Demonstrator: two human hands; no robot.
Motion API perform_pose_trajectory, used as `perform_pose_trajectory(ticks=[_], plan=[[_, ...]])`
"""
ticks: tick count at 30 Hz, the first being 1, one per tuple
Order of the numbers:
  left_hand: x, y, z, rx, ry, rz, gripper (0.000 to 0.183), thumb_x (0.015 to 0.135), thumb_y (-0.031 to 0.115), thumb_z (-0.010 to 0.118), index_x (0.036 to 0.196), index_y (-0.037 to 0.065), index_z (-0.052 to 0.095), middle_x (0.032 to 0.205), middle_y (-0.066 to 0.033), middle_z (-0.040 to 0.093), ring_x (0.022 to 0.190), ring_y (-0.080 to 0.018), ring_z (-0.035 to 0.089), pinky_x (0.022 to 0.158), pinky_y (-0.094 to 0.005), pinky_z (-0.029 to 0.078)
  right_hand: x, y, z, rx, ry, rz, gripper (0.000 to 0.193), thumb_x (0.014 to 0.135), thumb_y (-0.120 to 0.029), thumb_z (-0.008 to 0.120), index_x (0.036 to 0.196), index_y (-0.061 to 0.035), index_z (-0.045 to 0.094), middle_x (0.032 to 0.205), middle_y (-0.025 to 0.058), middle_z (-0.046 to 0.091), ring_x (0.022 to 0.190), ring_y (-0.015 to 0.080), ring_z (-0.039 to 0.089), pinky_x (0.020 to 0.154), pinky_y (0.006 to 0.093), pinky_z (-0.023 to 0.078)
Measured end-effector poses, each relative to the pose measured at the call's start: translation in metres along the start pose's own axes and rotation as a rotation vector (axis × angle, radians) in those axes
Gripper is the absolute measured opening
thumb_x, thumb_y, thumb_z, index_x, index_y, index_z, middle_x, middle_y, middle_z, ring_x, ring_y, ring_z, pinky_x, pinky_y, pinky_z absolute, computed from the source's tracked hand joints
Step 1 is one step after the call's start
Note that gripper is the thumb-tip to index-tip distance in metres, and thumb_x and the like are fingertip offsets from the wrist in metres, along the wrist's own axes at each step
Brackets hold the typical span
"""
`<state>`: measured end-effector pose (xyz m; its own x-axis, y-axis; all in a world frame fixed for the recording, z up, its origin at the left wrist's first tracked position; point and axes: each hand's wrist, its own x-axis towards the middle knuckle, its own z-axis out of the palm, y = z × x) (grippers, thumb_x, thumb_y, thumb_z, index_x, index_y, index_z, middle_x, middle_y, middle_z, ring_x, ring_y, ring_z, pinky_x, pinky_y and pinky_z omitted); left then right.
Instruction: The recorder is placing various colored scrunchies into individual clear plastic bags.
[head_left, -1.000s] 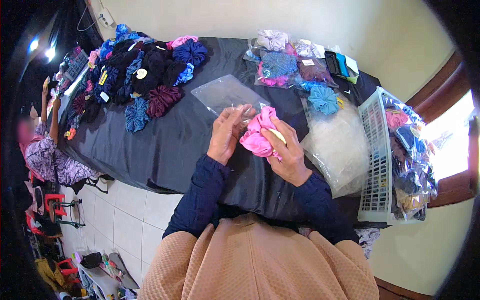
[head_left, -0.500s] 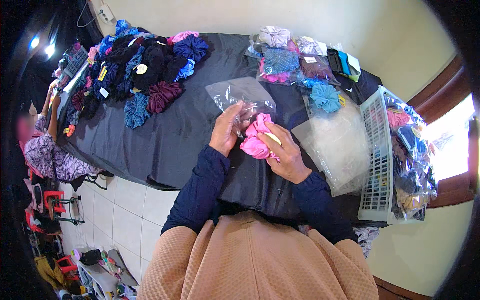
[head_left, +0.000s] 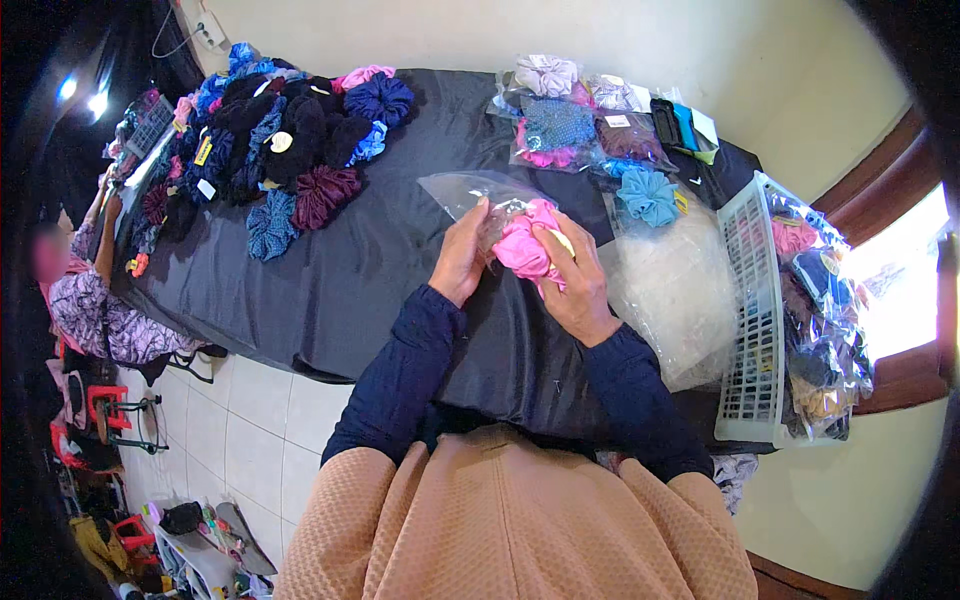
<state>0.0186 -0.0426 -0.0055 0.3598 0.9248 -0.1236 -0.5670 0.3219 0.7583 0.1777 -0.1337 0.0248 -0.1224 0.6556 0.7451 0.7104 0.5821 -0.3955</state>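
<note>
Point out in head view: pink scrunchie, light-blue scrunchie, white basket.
Pink scrunchie (head_left: 522,256): head view, on its gathered fabric.
Light-blue scrunchie (head_left: 648,197): head view, middle of its ruffles.
White basket (head_left: 746,330): head view, on its perforated side wall.

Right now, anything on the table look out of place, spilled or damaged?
Nothing looks spilled or damaged. One mild oddity: a light blue scrunchie lies at the far end of the clear bag stack, apart from the big scrunchie pile at left. The pink scrunchie in the right hand looks fine.
</note>
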Motion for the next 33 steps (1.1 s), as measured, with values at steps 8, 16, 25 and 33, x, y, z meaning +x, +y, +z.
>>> perform_pose_trajectory(ticks=[8, 16, 25, 33], plan=[[-0.004, 0.004, 0.0, -0.082, -0.144, -0.121, 0.051, 0.096, 0.049, 0.042, 0.127, 0.009, 0.05, 0.114, -0.0109, 0.062, 0.101, -0.0177, 0.06, 0.087, -0.0326, 0.047, -0.003, 0.003, 0.004, -0.109, -0.166, 0.025, 0.057, 0.067, 0.003, 0.061, 0.122, -0.0067, 0.057, 0.134, 0.0161, 0.045, 0.122, 0.0374, 0.042, 0.1, 0.0426, 0.041], [-0.004, 0.013, -0.003, -0.352, -0.318, -0.179, 0.062, 0.096, 0.056, 0.028, 0.138, 0.011, 0.041, 0.13, -0.0163, 0.053, 0.117, -0.0265, 0.051, 0.1, -0.0411, 0.04, 0.003, 0.01, 0.006, -0.043, -0.296, -0.082, 0.053, 0.068, 0.001, 0.059, 0.121, -0.006, 0.058, 0.138, 0.0138, 0.043, 0.127, 0.0359, 0.039, 0.103, 0.0424, 0.039], [-0.008, 0.015, 0.001, -0.471, -0.385, -0.17, 0.063, 0.096, 0.056, 0.028, 0.141, 0.011, 0.036, 0.138, -0.0174, 0.044, 0.126, -0.0303, 0.044, 0.106, -0.0455, 0.035, 0.004, 0.018, 0.01, -0.091, -0.238, 0.01, 0.052, 0.071, -0.001, 0.058, 0.123, -0.0051, 0.056, 0.138, 0.0148, 0.043, 0.128, 0.0356, 0.039, 0.102, 0.0412, 0.039], [-0.005, 0.009, 0.0, -0.376, -0.373, -0.198, 0.057, 0.097, 0.049, 0.037, 0.139, 0.01, 0.038, 0.137, -0.0108, 0.046, 0.122, -0.0244, 0.048, 0.103, -0.0434, 0.038, 0.003, 0.013, 0.018, -0.12, -0.177, -0.013, 0.053, 0.07, 0.002, 0.058, 0.122, -0.0046, 0.056, 0.136, 0.0179, 0.042, 0.127, 0.0369, 0.039, 0.105, 0.0422, 0.036]])
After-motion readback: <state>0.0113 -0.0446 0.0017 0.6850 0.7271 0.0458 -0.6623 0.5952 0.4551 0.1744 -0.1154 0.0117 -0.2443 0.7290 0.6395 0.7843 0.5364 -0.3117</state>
